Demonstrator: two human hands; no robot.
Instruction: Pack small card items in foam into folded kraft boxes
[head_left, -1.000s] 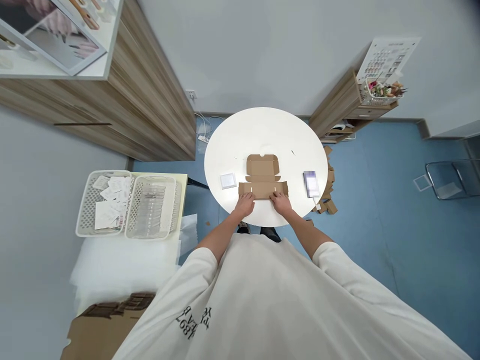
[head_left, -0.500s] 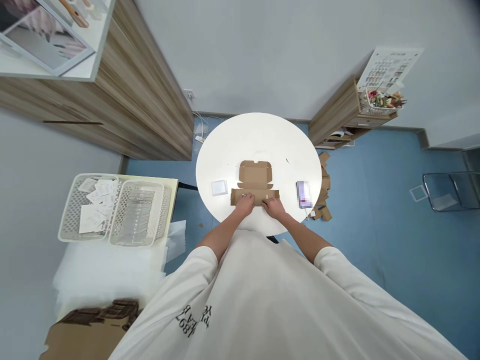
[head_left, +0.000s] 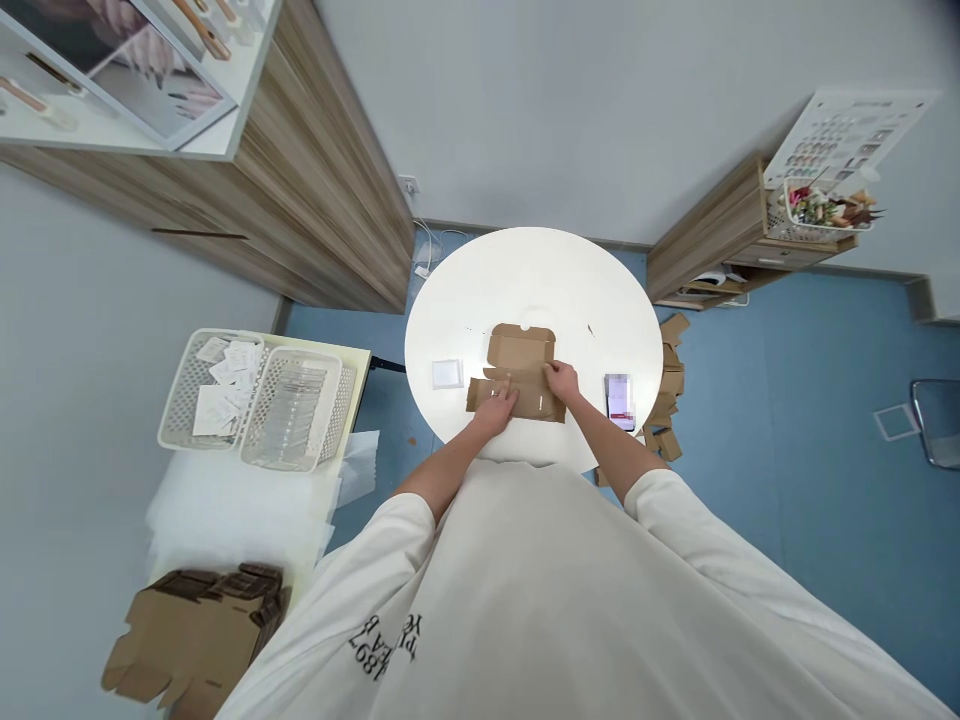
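Observation:
A flattened brown cardboard box (head_left: 519,348) lies unfolded on the round white table (head_left: 532,270), its flaps and slots showing. My left hand (head_left: 496,408) rests on the near panel, with its fingers stretched over the cardboard. At the box's right side, my right hand (head_left: 562,381) has its fingers closed on the edge near the fold line. A small clear-and-white packet (head_left: 448,374) lies left of the box. To the right is a phone (head_left: 619,402) with a lit, partly blurred screen.
On a side table at left stand a white basket of paper slips (head_left: 174,400) and a basket of clear packages (head_left: 255,425). Flat cardboard boxes (head_left: 180,640) are stacked below them. More folded cardboard (head_left: 670,385) lies on the floor right of the round table. A wooden cabinet (head_left: 337,170) stands at back left.
My right hand has moved from the near panel up to the box's right edge by the fold. My left hand now lies flatter on the near panel, which has tilted slightly. The view has shifted.

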